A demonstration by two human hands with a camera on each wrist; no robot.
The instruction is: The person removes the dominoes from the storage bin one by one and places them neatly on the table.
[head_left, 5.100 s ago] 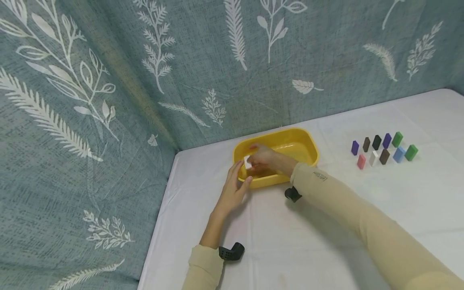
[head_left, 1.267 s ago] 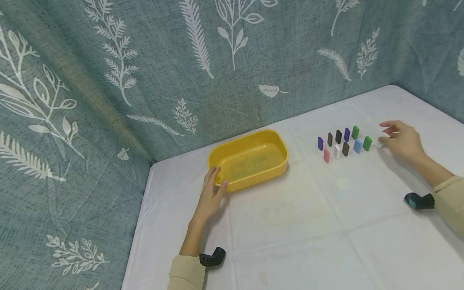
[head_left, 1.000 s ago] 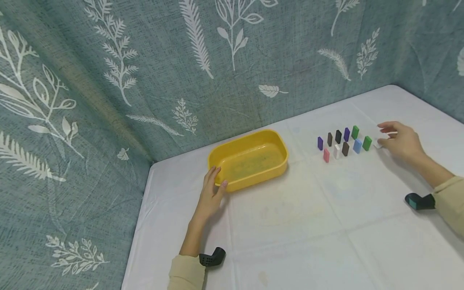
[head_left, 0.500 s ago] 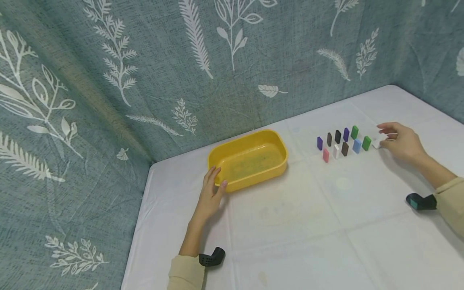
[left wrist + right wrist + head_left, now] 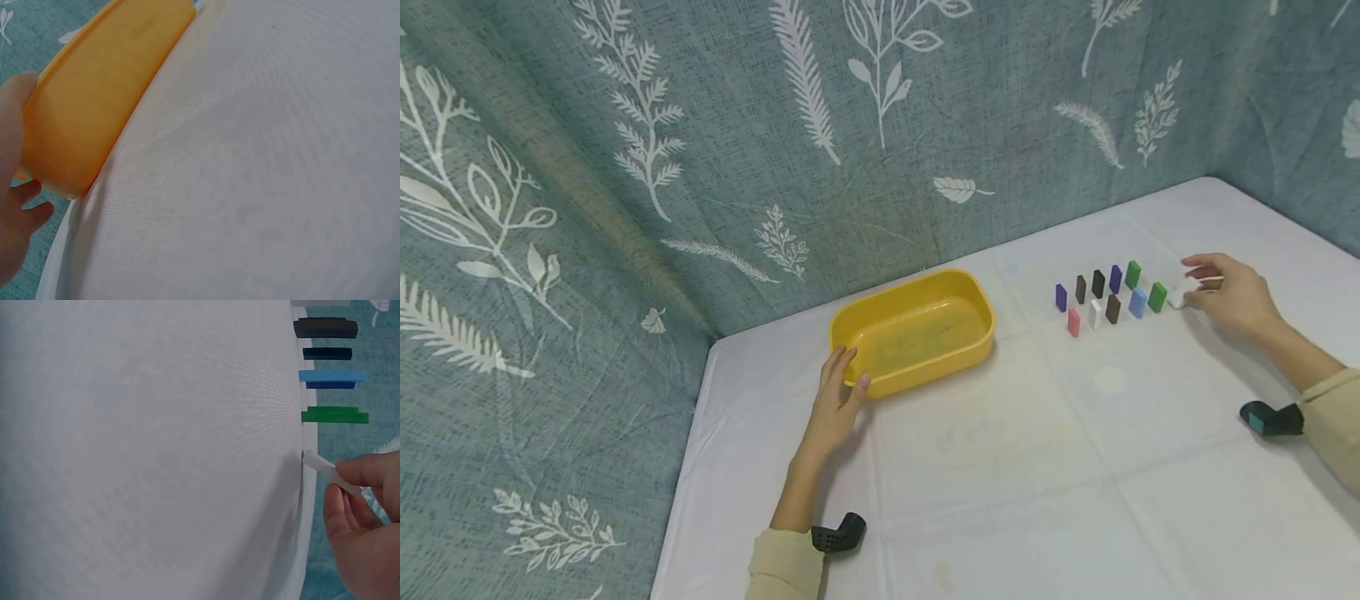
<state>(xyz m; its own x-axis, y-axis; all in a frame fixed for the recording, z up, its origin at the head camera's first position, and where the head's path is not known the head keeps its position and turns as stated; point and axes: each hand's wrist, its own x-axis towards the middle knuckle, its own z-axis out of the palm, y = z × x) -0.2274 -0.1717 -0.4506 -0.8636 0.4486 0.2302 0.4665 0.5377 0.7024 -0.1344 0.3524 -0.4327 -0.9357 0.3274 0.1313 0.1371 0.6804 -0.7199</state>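
Note:
Thumb and fingers of my right hand point(image 5: 1238, 293) pinch a plain white domino point(image 5: 325, 466) by its upper part. It leans, its lower end down at the white cloth, just right of a green domino point(image 5: 1157, 297) in the front row. My left hand point(image 5: 833, 408) rests at the near left corner of a yellow plastic basin point(image 5: 934, 358). Its fingers lie loosely spread over the left rim and the thumb touches the front wall. Nothing lies inside the basin.
Two rows of upright dominoes stand left of my right hand, among them pink point(image 5: 1073, 322), light blue point(image 5: 1138, 302), black point(image 5: 1098, 284) and purple point(image 5: 1061, 297) ones. A patterned curtain point(image 5: 880, 200) hangs behind the white-covered table point(image 5: 985, 492).
My right hand has left the basin, where a white piece was, and gone to the right end of the rows. Lately the white domino there has tilted more upright. My left hand stays put.

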